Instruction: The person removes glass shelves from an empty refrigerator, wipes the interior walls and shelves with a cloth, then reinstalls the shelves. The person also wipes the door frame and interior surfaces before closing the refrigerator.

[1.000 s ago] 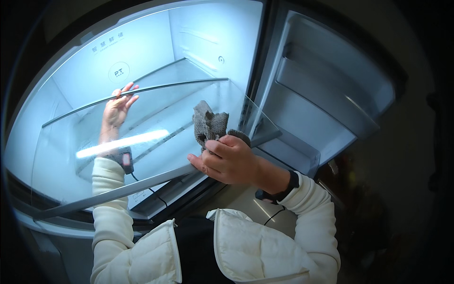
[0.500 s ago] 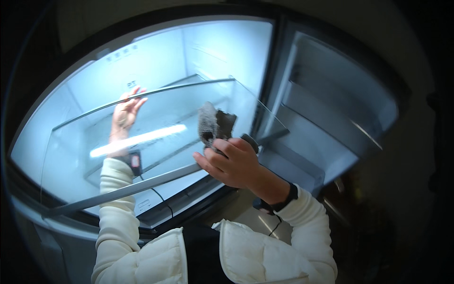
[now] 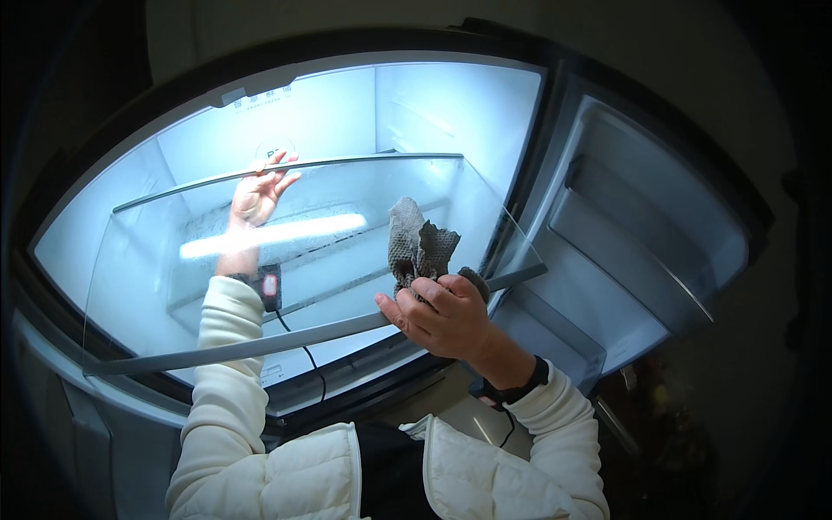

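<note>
A clear glass shelf (image 3: 321, 208) with grey trim along its near and far edges is held tilted in front of the lit fridge. Seen through the glass, my left hand (image 3: 260, 195) reaches beneath it, fingers curled over the far edge. My right hand (image 3: 442, 316) is closed round a crumpled grey textured cloth (image 3: 406, 243) at the right part of the near trim. The cloth stands up above the glass from between my fingers; whether those fingers also grip the trim is partly hidden.
Behind the glass lies the bright fridge compartment (image 3: 459, 104). Its door (image 3: 646, 191), with shelves on the inner side, stands open at the right. A dark device with a cable (image 3: 316, 373) is strapped to my left wrist, and another band (image 3: 529, 381) circles my right wrist.
The view has turned slightly, so fridge and shelf appear rotated clockwise and shifted right. Both hands keep their holds, and the cloth remains in my right hand.
</note>
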Motion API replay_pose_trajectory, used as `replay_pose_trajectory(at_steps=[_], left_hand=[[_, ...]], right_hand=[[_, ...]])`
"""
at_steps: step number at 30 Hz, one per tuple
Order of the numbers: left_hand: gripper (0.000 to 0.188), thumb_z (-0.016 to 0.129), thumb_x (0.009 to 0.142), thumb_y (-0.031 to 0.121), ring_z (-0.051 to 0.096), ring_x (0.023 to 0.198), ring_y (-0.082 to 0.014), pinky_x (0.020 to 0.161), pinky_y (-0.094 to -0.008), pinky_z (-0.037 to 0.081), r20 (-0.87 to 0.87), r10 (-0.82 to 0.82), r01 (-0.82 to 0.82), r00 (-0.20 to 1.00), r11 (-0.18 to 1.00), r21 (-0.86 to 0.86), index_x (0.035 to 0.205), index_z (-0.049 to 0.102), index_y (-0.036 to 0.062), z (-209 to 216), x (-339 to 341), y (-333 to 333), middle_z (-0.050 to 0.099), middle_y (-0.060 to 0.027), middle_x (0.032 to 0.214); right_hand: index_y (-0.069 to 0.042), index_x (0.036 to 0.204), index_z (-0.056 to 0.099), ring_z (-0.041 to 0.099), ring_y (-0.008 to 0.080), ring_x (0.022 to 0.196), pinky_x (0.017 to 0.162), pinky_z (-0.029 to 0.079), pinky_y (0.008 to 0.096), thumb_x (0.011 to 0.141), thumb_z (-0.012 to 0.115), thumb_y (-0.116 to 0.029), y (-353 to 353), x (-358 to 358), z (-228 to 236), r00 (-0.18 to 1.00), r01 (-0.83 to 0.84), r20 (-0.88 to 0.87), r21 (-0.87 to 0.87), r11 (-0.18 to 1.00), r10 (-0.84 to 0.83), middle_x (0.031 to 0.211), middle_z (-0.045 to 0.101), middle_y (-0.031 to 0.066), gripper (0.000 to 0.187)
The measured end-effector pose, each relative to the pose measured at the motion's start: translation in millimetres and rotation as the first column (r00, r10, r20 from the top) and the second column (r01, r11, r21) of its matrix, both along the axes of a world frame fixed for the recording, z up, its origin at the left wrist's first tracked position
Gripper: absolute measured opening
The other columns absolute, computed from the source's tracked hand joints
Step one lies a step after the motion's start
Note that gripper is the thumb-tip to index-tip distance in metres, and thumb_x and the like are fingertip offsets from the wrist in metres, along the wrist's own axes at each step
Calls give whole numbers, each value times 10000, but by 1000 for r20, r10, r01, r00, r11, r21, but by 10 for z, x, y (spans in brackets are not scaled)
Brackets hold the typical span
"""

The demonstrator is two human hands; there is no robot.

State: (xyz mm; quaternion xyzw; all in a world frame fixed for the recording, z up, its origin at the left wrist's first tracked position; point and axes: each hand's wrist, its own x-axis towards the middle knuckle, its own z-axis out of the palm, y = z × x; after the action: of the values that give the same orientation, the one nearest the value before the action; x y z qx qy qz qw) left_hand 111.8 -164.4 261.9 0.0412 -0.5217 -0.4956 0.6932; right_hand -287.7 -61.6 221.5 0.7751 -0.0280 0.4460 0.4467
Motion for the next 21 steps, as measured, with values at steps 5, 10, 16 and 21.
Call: replay_pose_trajectory(at_steps=[5,10,16,21], left_hand=[[284,412,868,-129,460,1272,-424,973,-525,522,-38,62,-62,997,998,10,1105,529,-26,11,-75,27,484,-209,1329],[338,414,832,-125,489,1242,-413,974,-558,503,-29,146,-146,989,989,5,1142,531,-60,-74,-173,-22,522,-216,1271],[219,424,830,-162,494,1236,-406,926,-596,530,-194,68,-52,979,995,90,907,528,14,4,-353,150,508,-210,1239],[233,435,846,-162,482,1252,-409,914,-594,548,-202,30,-13,979,996,86,830,482,66,131,-391,213,501,-193,1232]], right_hand=[[-171,1099,687,525,126,929,722,391,267,827,618,-200,-68,0,0,999,-34,-19,6,999,35,923,561,-54,283],[-167,1073,693,544,132,935,720,403,285,813,645,-172,-54,-6,141,994,-83,-63,88,993,88,917,557,-45,264],[-131,1016,696,574,196,957,734,427,349,778,641,-117,339,-77,397,984,103,-173,343,934,-45,983,593,-5,245],[-91,1010,712,601,228,952,734,427,352,795,585,-136,457,4,341,986,165,-68,361,918,-151,1007,661,25,253]])
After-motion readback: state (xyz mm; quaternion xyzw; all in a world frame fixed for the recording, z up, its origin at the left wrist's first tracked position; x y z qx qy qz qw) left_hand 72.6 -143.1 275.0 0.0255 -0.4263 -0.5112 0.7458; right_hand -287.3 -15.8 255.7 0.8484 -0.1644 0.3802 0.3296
